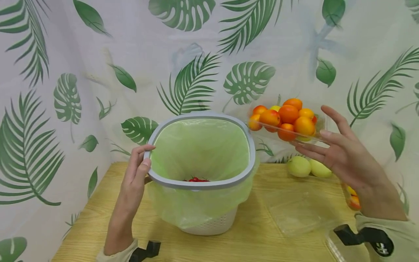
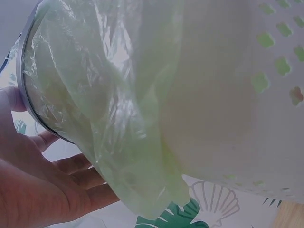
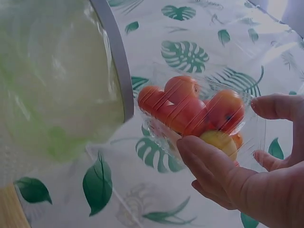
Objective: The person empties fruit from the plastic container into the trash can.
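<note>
two hands in play, both busy! the left hand [image 1: 132, 182] grips the grey rim [image 1: 209, 185] of one bin [image 1: 212, 223], right at its left side. the right hand [image 1: 350, 156] grasps one clear tray [image 1: 320, 122] by its right end, thumb and fingers around the plastic, holding it up in the air with its left end just beside the rim.

and what a load: about a dozen orange and yellow fruits [image 1: 288, 114] show in that tray, though they overlap too much for an exact count. one pale green liner [image 1: 203, 145] drapes over the bin's mouth and hangs outside, covering much of the cream, perforated wall. deep inside, a few small red fruits [image 1: 195, 179] peek out; the front of the rim blocks the rest, so no telling how many.

over on the wooden table [image 1: 88, 233], two pale green fruits [image 1: 299, 166] sit side by side behind, below the raised tray. one flat sheet of clear plastic [image 1: 298, 209] lies right of the bin. farther right, more orange-yellow fruits [image 1: 354, 202] show beside the right wrist, which hides part of that group. behind it all hangs one leaf-printed backdrop [image 1: 127, 32].
</note>
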Motion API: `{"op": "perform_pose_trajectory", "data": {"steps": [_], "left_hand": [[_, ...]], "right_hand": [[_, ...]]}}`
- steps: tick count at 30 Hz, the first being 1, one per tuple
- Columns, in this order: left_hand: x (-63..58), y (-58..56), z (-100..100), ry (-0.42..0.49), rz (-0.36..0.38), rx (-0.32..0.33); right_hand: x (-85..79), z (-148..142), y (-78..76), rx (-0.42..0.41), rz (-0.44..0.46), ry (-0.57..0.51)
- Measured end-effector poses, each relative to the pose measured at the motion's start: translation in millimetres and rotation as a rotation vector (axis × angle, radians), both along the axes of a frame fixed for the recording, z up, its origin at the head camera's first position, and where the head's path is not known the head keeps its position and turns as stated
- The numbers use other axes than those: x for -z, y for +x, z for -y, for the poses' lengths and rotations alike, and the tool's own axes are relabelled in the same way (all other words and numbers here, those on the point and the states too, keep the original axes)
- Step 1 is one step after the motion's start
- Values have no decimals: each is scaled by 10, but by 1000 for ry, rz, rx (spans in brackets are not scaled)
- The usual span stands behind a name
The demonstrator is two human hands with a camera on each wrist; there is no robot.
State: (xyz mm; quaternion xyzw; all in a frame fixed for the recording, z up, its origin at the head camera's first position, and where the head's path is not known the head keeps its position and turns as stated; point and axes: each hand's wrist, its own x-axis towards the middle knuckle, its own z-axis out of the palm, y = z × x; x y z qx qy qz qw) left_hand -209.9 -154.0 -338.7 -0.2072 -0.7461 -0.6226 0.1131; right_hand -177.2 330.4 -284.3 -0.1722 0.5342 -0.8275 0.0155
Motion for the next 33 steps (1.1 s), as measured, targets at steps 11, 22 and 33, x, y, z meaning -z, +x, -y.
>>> {"op": "perform_pose_trajectory", "data": {"steps": [11,22,33], "left_hand": [[-18,1,18,-9,-7,-1],[-8,28,20,5,-4,0],[-9,2,20,10,12,7]], "right_hand": [[-159,476,23,-30,-62,7],[-302,960,1,105,-140,210],[-295,1218,-38,205,-174,311]]}}
